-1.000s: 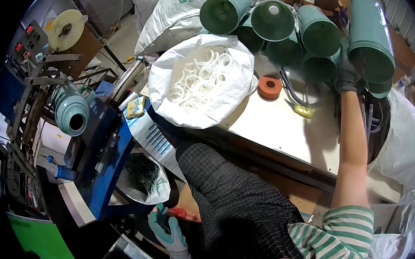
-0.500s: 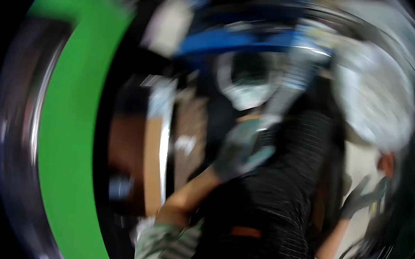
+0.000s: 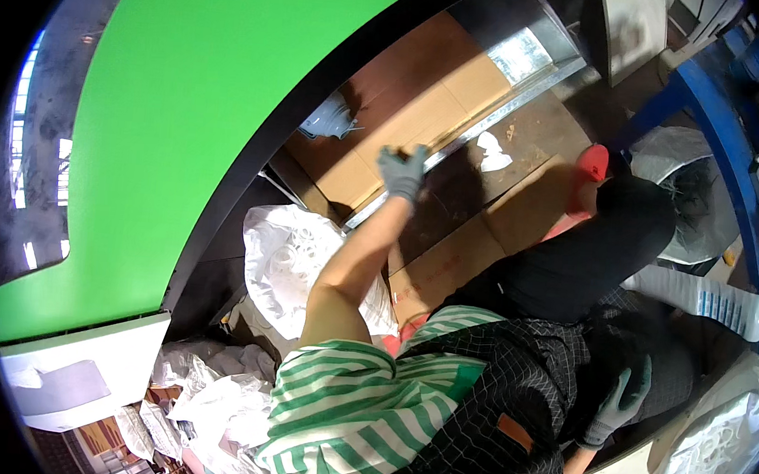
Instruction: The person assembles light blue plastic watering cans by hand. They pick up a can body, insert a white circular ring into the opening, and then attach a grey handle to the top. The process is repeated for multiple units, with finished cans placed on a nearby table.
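Observation:
My left hand (image 3: 402, 175), in a grey glove, reaches over the metal rail (image 3: 519, 104) at the front of a low compartment. Its fingers look apart over the cardboard lining (image 3: 433, 121), with nothing visible in them. Deeper in the compartment lies a pale blue-grey object (image 3: 328, 117), its kind unclear. My right hand (image 3: 620, 407), also gloved, hangs low by my dark-clothed thigh, fingers stretched out and holding nothing I can see. Just below my left forearm stands a white plastic bag (image 3: 284, 256) with white ring-shaped pieces inside.
A large green panel (image 3: 176, 105) with a black edge borders the compartment. Crumpled white scraps (image 3: 493, 152) lie on the floor beside flattened cardboard (image 3: 448, 269). At right are a lined bucket (image 3: 671, 157), a blue table (image 3: 733, 158) and another bag of white rings (image 3: 719, 451).
My view has swung left toward the green panel and compartment. My left hand has moved from near my legs to over the rail; the right hand now hangs by my thigh.

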A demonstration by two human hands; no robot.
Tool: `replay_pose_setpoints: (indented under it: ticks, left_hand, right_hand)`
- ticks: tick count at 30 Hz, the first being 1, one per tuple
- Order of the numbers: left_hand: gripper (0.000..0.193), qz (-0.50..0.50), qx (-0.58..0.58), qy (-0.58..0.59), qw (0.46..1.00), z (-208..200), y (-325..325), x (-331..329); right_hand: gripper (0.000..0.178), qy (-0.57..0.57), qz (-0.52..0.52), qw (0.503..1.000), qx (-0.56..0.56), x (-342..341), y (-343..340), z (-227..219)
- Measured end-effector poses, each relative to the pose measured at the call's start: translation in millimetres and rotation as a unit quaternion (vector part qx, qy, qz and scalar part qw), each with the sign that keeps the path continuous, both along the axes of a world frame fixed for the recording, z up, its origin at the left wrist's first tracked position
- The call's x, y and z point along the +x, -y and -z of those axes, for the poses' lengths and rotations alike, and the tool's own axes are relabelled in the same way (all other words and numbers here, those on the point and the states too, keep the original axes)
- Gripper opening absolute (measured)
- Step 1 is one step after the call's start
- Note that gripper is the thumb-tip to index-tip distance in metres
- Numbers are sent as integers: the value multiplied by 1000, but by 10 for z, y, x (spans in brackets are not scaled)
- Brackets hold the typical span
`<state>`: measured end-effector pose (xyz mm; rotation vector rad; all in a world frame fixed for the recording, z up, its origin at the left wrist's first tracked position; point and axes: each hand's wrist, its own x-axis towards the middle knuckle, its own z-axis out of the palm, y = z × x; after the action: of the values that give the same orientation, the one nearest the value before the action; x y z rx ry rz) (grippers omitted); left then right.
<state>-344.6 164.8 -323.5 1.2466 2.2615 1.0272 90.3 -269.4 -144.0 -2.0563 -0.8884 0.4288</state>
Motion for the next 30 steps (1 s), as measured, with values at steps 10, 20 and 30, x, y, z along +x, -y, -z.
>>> replay_pose_setpoints:
  ticks: [10,20,30]
  left_hand:
    - [92,-204,-135,303,921,960,-1326,-1616]
    - [10,-96,-196,497,840,1149,-1361,-1521]
    - [35,169,-139,755,618,-481,712,509]
  right_hand:
    - [46,-56,-66,988,-127,-467,-451,-387]
    - [39,8,-78,986,-150,-333,-497,-378]
    - [35,2,-88,992,-90,-445,-624,-303]
